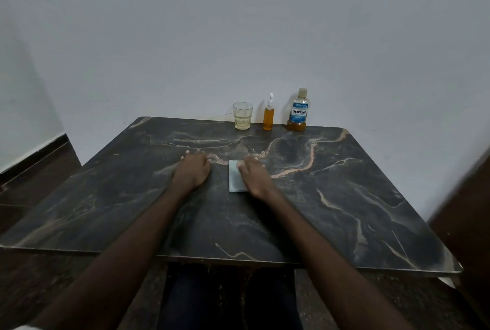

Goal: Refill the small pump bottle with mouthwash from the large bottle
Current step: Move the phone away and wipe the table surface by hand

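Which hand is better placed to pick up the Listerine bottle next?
Probably the right hand. The Listerine bottle stands at the far edge of the table, on that hand's side; the left hand lies flat farther left. The right only rests on a folded pale cloth.

Two bottles point(268, 117) point(299, 113), one glass point(242, 116), one cloth point(234, 179)

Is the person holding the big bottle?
No, the large bottle stands untouched at the far edge of the table, while the left hand and right hand rest flat near its middle.
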The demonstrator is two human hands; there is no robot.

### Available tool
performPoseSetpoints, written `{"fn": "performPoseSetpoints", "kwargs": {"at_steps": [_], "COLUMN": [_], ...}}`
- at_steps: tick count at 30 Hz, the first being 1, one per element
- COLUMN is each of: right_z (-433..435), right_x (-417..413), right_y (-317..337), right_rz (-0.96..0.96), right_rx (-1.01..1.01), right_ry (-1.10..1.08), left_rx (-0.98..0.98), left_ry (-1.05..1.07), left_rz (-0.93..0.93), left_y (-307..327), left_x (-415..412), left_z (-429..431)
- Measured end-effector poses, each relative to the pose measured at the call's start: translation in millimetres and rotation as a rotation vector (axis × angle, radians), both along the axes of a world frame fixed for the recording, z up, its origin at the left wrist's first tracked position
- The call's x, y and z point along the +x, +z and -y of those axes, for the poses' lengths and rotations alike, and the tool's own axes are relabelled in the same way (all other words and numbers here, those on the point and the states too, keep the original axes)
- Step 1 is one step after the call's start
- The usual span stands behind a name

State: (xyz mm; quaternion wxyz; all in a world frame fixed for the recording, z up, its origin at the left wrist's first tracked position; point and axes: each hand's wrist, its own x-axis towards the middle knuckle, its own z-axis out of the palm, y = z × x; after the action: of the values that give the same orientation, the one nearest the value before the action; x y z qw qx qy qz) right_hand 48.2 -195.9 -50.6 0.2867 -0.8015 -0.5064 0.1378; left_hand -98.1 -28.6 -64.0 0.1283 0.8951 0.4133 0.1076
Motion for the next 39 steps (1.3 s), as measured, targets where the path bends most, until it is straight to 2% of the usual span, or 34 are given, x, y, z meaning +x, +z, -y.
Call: {"fn": "performPoseSetpoints", "kwargs": {"at_steps": [3, 5, 9, 13, 26, 39], "right_z": [15.5, 23.7, 32.3, 31.5, 32.5, 32.0], "right_x": [34.8, 52.2, 59.0, 54.7, 53.4, 54.5], "right_y": [-8.8, -15.6, -19.9, -20.2, -18.8, -19.4], "right_rz": [0.169, 0.264, 0.369, 0.382, 0.378, 0.374], "right_rx": [0.005, -0.063, -0.16, -0.164, -0.178, -0.192], "right_ry": [-0.173, -0.154, -0.058, -0.08, -0.076, -0.065], "left_rx": [0.002, -0.022, 0.074, 0.152, 0.086, 0.081], "left_ry": [-0.083, -0.155, -0.175, -0.084, -0.244, -0.189], "left_rz": [0.108, 0.123, -0.052, -0.119, -0.148, -0.155], "left_y": [11.6, 16.8, 2.4, -11.8, -3.6, -5.7], "left_x": [28.2, 50.6, 83.5, 88.1, 76.2, 60.0], "left_z": [40.1, 72.5, 114.7, 125.0, 79.3, 16.8]}}
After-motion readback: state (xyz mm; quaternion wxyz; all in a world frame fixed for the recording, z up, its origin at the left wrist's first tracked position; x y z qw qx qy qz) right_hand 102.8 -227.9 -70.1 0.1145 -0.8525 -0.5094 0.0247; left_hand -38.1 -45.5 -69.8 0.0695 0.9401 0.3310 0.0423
